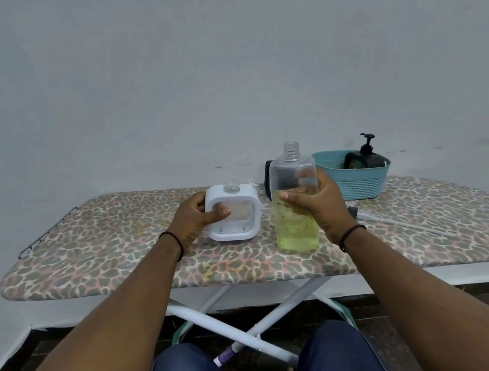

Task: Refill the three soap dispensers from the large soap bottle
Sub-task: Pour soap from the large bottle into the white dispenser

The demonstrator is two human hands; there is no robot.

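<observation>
A large clear soap bottle [295, 210], uncapped and about half full of yellow-green liquid, stands upright over the ironing board [107, 249]. My right hand [315, 204] grips its middle. To its left a white square soap dispenser [236, 213] with an open neck rests on the board, and my left hand [195, 218] holds it, thumb across its clear front window. A black pump dispenser [366, 156] sits in a teal basket [359, 184] at the back right. Another dark object [268, 179] stands partly hidden behind the big bottle.
A clear pump tube with a dark cap [394, 223] lies on the board to the right of my right hand. The board has a leopard-print cover and white crossed legs [246, 322]. A blue-grey wall rises right behind it.
</observation>
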